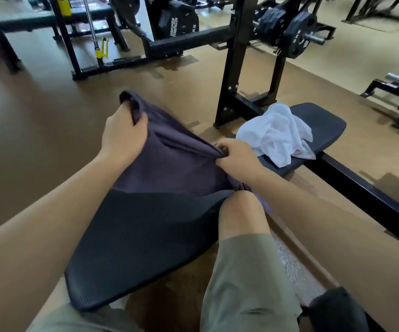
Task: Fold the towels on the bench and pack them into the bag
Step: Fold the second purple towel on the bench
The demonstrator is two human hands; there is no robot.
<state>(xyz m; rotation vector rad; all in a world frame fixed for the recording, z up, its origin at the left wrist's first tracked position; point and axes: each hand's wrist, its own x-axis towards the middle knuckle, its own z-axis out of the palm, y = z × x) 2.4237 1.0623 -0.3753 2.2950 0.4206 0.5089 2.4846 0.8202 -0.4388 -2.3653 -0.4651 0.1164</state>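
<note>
A dark purple towel (169,161) hangs between my hands above the black bench pad (134,248) in front of me. My left hand (122,133) grips its upper left corner, raised off the bench. My right hand (236,156) pinches a bunched edge of the same towel, lower and to the right, near my knee. A crumpled white towel (277,133) lies on the far section of the bench (325,121), just beyond my right hand. No bag shows clearly in view.
A black rack upright (248,68) with weight plates (296,34) stands behind the bench. Its base bar (366,188) runs along the floor on the right. More gym machines (98,32) stand at the back left. A dark object (337,310) sits at the bottom right.
</note>
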